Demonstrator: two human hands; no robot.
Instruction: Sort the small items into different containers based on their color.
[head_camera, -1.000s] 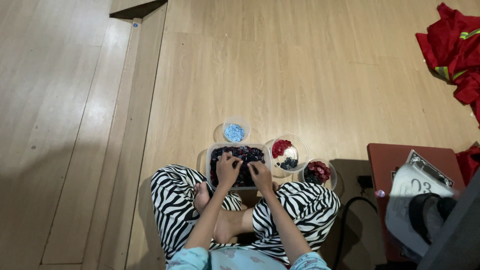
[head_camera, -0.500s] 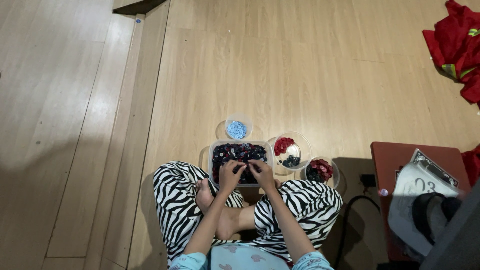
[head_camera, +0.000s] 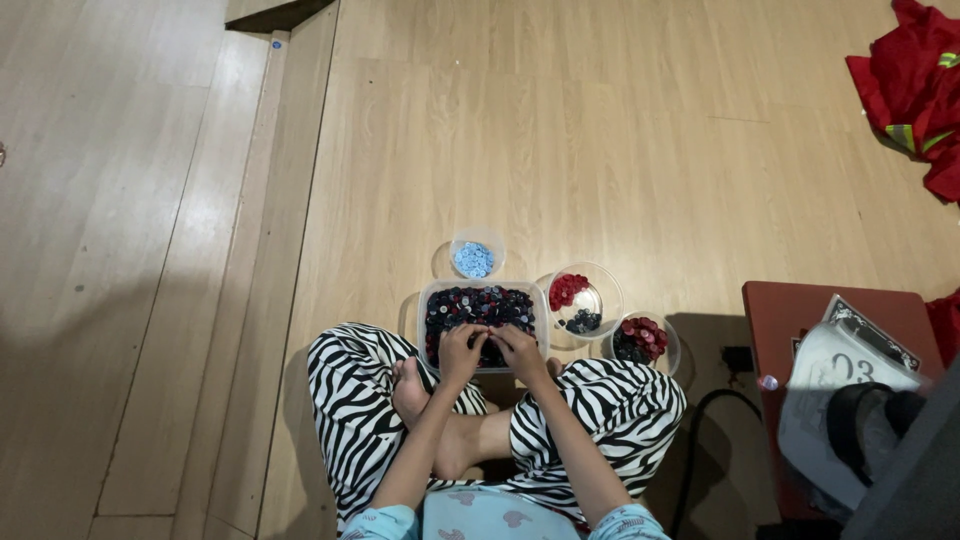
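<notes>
Compared with the frame a second back, not much is changing on my feed: the view is sliding a touch so the red cloth (head_camera: 915, 85) at the top right sits a bit higher, and both hands are staying in the same tub. The left hand (head_camera: 462, 352) and right hand (head_camera: 520, 350) are resting side by side at the near edge of the clear rectangular tub (head_camera: 428, 300), which is sitting on the wooden floor (head_camera: 600, 130) right in front of the crossed legs in zebra-striped trousers (head_camera: 350, 400). The tub is holding a heap of dark buttons (head_camera: 480, 305), mostly navy with some red mixed in. The fingers on both hands are curling down into the buttons, but it's too small for me to tell whether they're pinching anything or just touching.

Around it: a small round cup of light blue buttons (head_camera: 475, 259) is sitting just beyond the tub, a round bowl (head_camera: 606, 290) with red, white and dark buttons is just to its right, and another bowl of dark red buttons (head_camera: 642, 340) is near the right knee. Further right, a reddish low stool (head_camera: 775, 330) is carrying a white bag (head_camera: 835, 390), with a black cable (head_camera: 695, 440) running beside it.
</notes>
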